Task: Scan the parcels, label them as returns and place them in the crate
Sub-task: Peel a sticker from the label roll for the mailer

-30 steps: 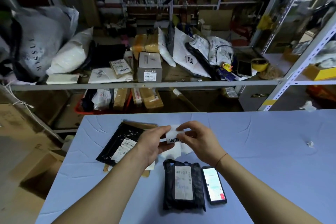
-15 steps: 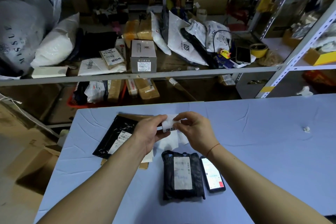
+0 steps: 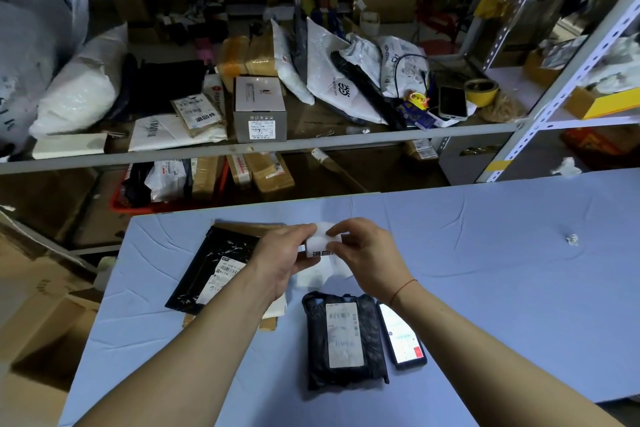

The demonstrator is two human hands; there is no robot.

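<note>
Hands unmoved, left hand [image 3: 280, 258], right hand [image 3: 363, 253] pinching label [image 3: 320, 243]

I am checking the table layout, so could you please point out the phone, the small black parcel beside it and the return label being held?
phone [image 3: 401, 336], head view, on its lit screen.
small black parcel [image 3: 374, 340], head view, on its black wrapping.
return label [image 3: 320, 243], head view, on its white face between the hands.

Both hands up over blue table [image 3: 485, 253]: left hand [image 3: 280, 258] and right hand [image 3: 363, 253] pinch one white label sheet [image 3: 320, 246]. Black parcel [image 3: 344, 340] just below hands, phone [image 3: 401, 336] touching its right edge, screen lit. Second black parcel [image 3: 211, 270] left of hands.
</note>
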